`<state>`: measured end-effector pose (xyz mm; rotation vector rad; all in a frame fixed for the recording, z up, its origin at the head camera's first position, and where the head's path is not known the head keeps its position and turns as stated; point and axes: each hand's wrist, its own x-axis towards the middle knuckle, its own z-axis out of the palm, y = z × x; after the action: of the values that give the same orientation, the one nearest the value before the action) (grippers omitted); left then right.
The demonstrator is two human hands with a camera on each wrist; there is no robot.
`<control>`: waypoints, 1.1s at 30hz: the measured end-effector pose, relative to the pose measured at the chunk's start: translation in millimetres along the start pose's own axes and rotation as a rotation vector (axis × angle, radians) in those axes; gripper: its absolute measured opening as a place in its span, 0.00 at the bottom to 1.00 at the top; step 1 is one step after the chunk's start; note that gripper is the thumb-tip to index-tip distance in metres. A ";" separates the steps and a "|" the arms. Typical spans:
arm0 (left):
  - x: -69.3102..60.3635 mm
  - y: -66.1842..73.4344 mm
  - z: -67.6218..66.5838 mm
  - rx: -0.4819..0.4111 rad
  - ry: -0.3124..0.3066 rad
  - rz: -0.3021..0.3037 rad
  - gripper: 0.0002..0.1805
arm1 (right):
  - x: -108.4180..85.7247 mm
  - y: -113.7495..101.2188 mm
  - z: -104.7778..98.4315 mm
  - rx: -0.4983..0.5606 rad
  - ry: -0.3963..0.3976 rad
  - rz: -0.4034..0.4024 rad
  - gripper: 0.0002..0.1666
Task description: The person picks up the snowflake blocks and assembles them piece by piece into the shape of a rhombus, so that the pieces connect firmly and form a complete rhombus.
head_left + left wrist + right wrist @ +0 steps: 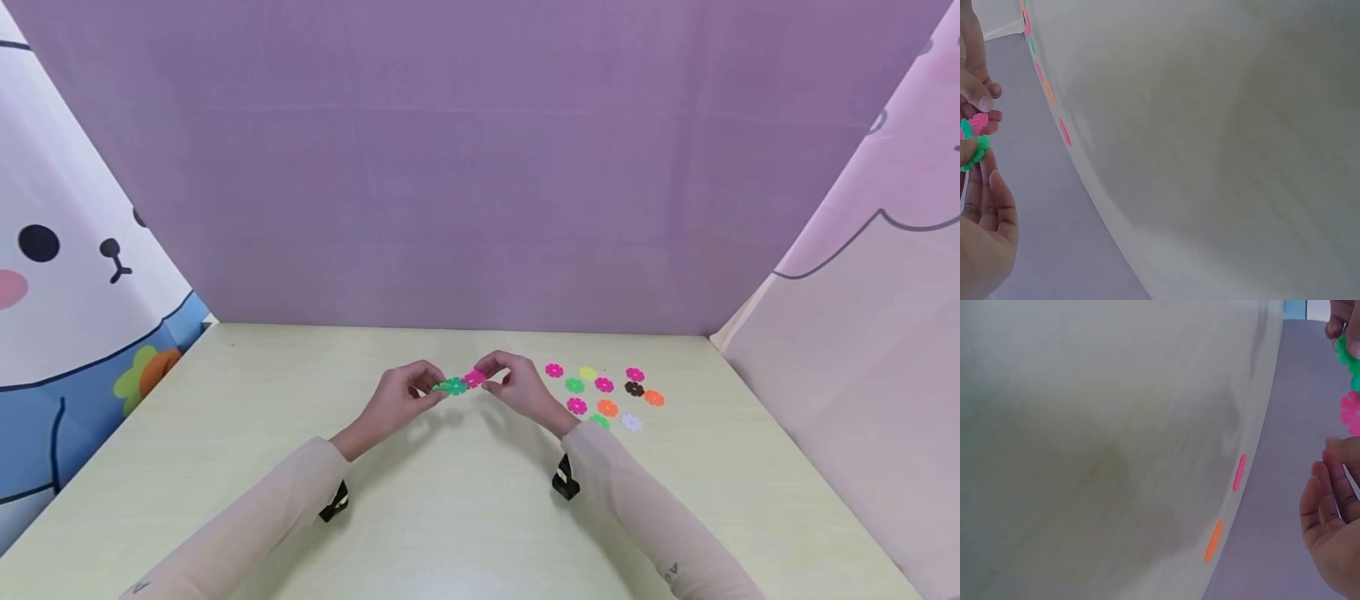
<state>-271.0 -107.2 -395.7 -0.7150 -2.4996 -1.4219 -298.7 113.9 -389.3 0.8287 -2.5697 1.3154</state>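
Above the table, my left hand (396, 397) pinches small green flower-shaped plastic discs (454, 386) between thumb and fingers. Two green discs appear linked at an angle. My right hand (523, 390) holds a pink flower-shaped disc (474, 378) at its outer edge, against the green ones. In the left wrist view, the pink disc (980, 122) sits close to the green disc (981, 149), the fingers partly hiding both. The right wrist view shows the pink disc (1350, 414) below the green pieces (1343, 351), cut off by the frame edge.
To the right lie several loose flower discs, among them an orange disc (607, 407), a brown disc (634, 389), a white disc (632, 422) and a yellow disc (587, 372). The pale table (450, 533) meets a purple backdrop (450, 167). Printed cloth panels (862, 375) flank it.
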 end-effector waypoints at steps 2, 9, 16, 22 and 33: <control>-1.1 -0.9 -0.8 0.000 -0.003 -0.008 0.07 | 2.6 4.7 1.8 -0.023 -0.006 0.014 0.12; -4.5 -3.1 -2.3 -0.007 -0.007 -0.025 0.07 | 13.8 18.6 6.6 -0.097 -0.032 0.080 0.13; -6.9 -2.3 -1.2 -0.020 -0.012 -0.022 0.07 | 27.6 31.7 10.0 -0.140 -0.062 0.130 0.14; -7.3 -2.8 0.1 -0.015 -0.009 -0.021 0.06 | 36.5 34.2 11.6 -0.169 -0.117 0.182 0.17; -8.5 -0.8 -0.3 -0.008 -0.002 -0.002 0.07 | 46.7 41.7 18.8 -0.265 -0.198 0.220 0.19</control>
<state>-264.1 -110.6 -399.3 -0.7164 -2.4981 -1.4330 -357.7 99.5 -413.5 0.6734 -2.9780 0.9477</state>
